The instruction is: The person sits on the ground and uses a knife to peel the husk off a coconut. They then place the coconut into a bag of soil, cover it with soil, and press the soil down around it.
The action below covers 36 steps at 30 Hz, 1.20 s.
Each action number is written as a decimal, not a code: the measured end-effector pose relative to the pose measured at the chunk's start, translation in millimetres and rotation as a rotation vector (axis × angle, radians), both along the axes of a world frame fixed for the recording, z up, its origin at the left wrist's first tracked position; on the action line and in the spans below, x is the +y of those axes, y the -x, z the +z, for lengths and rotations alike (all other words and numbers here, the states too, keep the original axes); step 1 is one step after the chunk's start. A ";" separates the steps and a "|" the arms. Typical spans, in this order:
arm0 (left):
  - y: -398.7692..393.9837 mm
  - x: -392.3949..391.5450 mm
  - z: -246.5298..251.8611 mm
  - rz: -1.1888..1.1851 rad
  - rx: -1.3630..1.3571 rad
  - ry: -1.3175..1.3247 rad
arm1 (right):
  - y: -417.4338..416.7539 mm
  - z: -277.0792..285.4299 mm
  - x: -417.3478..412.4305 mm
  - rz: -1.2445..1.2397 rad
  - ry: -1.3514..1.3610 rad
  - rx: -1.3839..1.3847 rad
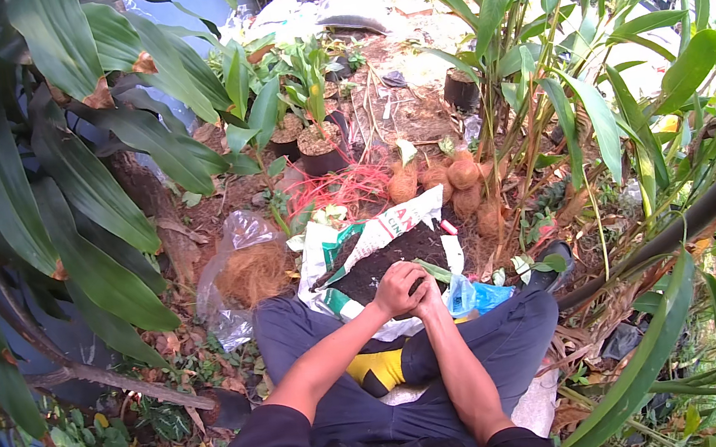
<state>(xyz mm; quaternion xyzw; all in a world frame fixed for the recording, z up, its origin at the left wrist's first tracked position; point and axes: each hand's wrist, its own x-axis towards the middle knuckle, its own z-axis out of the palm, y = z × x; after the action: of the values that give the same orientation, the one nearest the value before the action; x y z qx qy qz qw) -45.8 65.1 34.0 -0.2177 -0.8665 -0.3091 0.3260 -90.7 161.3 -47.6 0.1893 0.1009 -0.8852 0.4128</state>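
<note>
My left hand and my right hand are pressed together, cupped around a clump of dark soil that shows between the fingers. A green leaf sticks out beyond them; whether it is rooted in the clump is hidden. Below my hands lies a white and green plastic sack, opened out and bearing printing, with loose dark soil inside. A small red and white object rests at the sack's right edge. Blue plastic bags lie right of my hands, by my crossed legs.
A clear bag of brown coconut fibre sits on the left. Several fibre-wrapped balls, some with leaves, lie ahead on the right. Beyond the sack are tangled red plastic string and black potted plants. Broad-leaved plants crowd both sides.
</note>
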 end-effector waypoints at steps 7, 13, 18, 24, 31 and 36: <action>7.7 -1.1 1.8 -0.029 0.040 0.045 | 3.6 -4.7 6.0 -0.014 0.077 0.172; 14.8 8.7 -10.1 -0.010 0.006 0.120 | 10.1 -20.5 5.8 -0.052 0.007 0.131; 30.5 21.8 2.1 -0.082 -0.005 0.159 | 29.7 -36.9 21.3 -0.139 -0.042 0.023; 10.6 17.0 14.0 -0.004 0.038 0.060 | 8.5 2.5 10.3 -0.078 -0.011 0.035; 20.1 15.2 -15.8 0.015 0.010 0.066 | 19.3 -29.8 12.0 -0.070 -0.149 0.105; 20.1 24.6 -19.6 0.019 -0.017 0.094 | 17.3 -16.8 18.5 -0.057 -0.007 0.060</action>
<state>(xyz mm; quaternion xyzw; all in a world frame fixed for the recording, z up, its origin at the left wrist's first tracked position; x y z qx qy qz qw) -66.0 89.7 14.4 -0.2220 -0.8848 -0.2669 0.3108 -108.0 179.7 -64.4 0.1670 0.1106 -0.9014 0.3838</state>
